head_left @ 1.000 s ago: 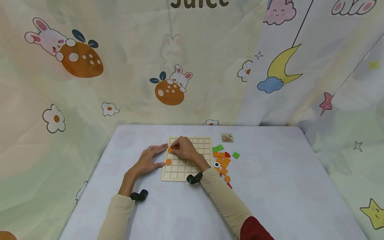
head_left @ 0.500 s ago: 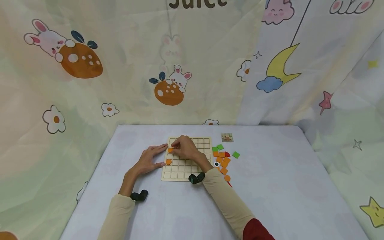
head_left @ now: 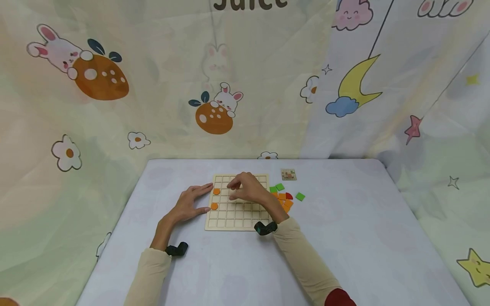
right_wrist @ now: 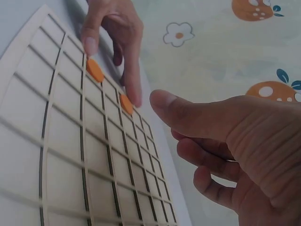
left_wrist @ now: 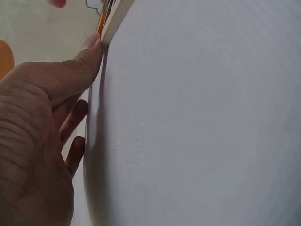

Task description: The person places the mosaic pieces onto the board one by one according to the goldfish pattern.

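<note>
A light wooden grid board (head_left: 237, 223) lies on the table, with two orange round pieces set in its left column: an upper disc (head_left: 216, 191) and a lower disc (head_left: 214, 206). My left hand (head_left: 186, 205) touches the board's left edge with outstretched fingers and thumb; the left wrist view shows the thumb (left_wrist: 89, 59) against the rim. Over the upper middle of the board hovers my right hand (head_left: 249, 189), its fingers loosely bent and thumb apart. Nothing shows between them in the right wrist view, where both orange discs sit in their cells.
Right of the board lies a loose group of orange tiles (head_left: 288, 204), partly behind the right forearm. Near it are green tiles (head_left: 300, 196) and a red quarter-round piece (head_left: 289, 196). A small patterned card (head_left: 289, 174) lies behind them. A printed cloth hangs past the table's far edge.
My right hand has come off the upper orange disc and moved right across the board, its fingers parting. The disc stays in its cell. My left hand keeps its place at the edge.
</note>
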Tool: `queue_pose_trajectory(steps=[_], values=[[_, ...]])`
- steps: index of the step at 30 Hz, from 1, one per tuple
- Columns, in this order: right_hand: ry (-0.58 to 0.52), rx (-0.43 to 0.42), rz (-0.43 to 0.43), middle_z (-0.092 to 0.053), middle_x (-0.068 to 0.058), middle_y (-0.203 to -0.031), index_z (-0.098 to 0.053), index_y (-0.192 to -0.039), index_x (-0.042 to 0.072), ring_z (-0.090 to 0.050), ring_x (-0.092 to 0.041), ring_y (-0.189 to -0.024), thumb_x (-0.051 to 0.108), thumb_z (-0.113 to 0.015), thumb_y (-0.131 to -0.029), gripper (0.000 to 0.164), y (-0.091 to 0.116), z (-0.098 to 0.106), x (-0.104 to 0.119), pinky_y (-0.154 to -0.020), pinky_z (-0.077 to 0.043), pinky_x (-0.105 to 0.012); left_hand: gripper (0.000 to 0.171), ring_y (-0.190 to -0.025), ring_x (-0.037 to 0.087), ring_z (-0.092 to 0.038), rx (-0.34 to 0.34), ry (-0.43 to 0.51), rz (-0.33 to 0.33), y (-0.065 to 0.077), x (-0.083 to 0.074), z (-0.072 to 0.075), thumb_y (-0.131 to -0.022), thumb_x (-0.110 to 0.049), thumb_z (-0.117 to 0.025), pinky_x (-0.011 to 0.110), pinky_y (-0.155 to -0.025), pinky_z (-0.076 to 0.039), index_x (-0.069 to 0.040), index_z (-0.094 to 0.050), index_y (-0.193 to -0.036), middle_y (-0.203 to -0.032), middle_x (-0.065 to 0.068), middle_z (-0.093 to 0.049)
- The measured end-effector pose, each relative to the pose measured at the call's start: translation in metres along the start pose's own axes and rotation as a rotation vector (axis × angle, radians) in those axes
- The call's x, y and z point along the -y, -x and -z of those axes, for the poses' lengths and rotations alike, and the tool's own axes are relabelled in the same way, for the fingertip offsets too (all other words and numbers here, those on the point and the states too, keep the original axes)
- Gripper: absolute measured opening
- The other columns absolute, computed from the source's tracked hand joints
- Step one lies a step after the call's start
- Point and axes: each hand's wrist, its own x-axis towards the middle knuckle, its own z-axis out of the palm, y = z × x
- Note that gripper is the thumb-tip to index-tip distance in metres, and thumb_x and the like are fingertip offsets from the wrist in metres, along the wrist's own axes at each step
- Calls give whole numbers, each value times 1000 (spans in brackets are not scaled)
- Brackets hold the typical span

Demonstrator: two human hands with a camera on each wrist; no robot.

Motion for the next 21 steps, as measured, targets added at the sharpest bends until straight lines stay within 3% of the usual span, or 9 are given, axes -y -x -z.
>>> queue_pose_trajectory(steps=[7, 14, 21], values=[[24, -1, -40, -83, -17, -111, -83, -118, -2, -73, -29, -98, 7, -93, -86, 34, 20, 17, 0, -87, -58, -34, 81, -149, 41, -47, 7, -5, 36, -2, -1, 3, -92, -23, -88, 71, -119, -31, -12, -51, -164, -173, 8, -48], [50, -6, -51, -82, -18, -112, -82, -119, -2, -72, -33, -101, 7, -91, -88, 34, 44, 30, -2, -93, -61, -50, 82, -148, 41, -48, 5, 6, 15, -2, 0, -1, -91, -23, -88, 70, -118, -31, -11, -52, -163, -172, 9, -48], [26, -38, -118, -82, -18, -111, -82, -118, -1, -71, -27, -99, 8, -91, -88, 32, 70, 43, 0, -95, -61, -54, 83, -151, 40, -45, 17, -15, 34, -1, 1, -4, -91, -21, -88, 69, -119, -30, -13, -49, -165, -174, 7, -46]])
